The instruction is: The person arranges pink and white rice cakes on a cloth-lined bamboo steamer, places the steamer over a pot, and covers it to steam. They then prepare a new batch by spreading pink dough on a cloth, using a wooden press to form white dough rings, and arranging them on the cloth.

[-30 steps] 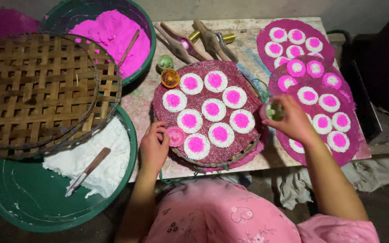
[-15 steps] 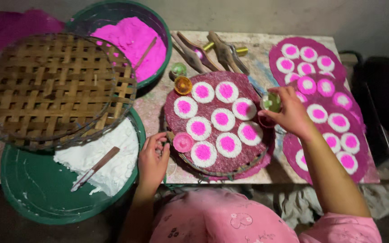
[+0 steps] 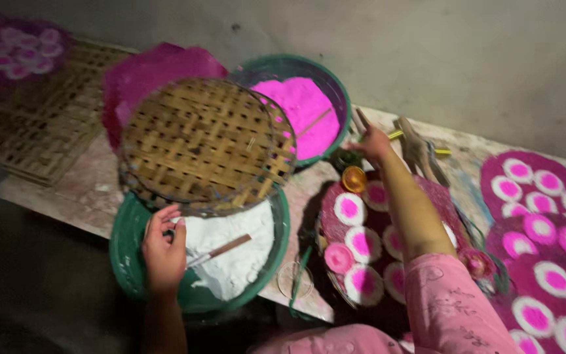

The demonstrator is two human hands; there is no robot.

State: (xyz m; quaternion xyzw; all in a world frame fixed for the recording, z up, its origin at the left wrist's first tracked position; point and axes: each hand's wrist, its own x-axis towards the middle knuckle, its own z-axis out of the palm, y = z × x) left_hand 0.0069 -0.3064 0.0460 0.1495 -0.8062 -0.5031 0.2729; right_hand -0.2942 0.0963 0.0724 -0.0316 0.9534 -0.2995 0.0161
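Since half a second ago the camera has swung left and both hands have left the round tray of cakes: the left hand (image 3: 164, 252) has gone from the tray's near edge to the green basin of white flour (image 3: 230, 259), and the right hand (image 3: 373, 143) has reached out past the tray toward the back of the table.

From the head view, the left hand rests on the near rim of the flour basin, fingers curled over the edge at the flour; whether it grips anything I cannot tell. A small wooden-handled scraper (image 3: 221, 249) lies in the flour just beside it, not held. The right hand is stretched toward a little dark cup (image 3: 345, 159) between the basin of pink powder (image 3: 299, 111) and a small orange cup (image 3: 354, 178); its fingers are bent, and I cannot tell whether they have closed on anything. A woven bamboo tray (image 3: 201, 141) lies tilted across both basins.

As for progress, the round tray (image 3: 325, 226) under the right arm is already filled with white cakes with pink centres (image 3: 349, 208), plus one all-pink cake (image 3: 339, 257) at its near edge. To the right, a pink sheet (image 3: 492, 177) holds many more finished ones. Both basins hold plenty of powder, so more can be made. A clear glass (image 3: 294, 278) stands at the table's near edge.
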